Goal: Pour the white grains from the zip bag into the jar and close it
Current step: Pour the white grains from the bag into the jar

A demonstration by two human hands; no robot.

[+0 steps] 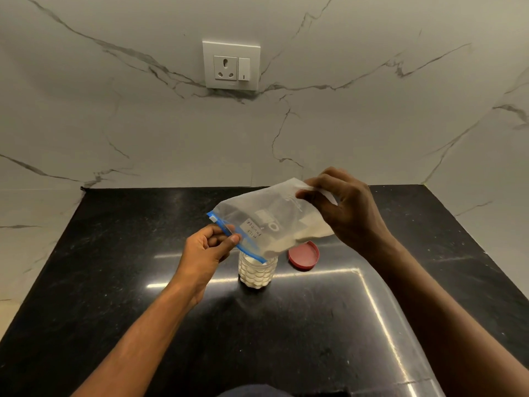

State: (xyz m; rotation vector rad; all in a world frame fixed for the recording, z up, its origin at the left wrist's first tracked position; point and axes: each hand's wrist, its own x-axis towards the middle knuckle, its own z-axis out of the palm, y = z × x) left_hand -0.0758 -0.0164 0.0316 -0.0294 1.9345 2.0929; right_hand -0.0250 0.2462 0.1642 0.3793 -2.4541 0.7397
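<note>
A clear zip bag (272, 216) with a blue zip strip is tipped over a small clear textured jar (257, 272). The bag's open mouth rests at the jar's rim. White grains lie in the bag's lower corner and fill much of the jar. My left hand (207, 249) pinches the blue zip edge just left of the jar. Up at the right, my right hand (343, 209) grips the bag's raised bottom end. The red lid (304, 255) lies flat on the counter right of the jar, partly behind the bag.
The jar stands on a glossy black stone counter (143, 267) that ends at a marble wall behind and on both sides. A white socket and switch plate (231, 65) is on the back wall.
</note>
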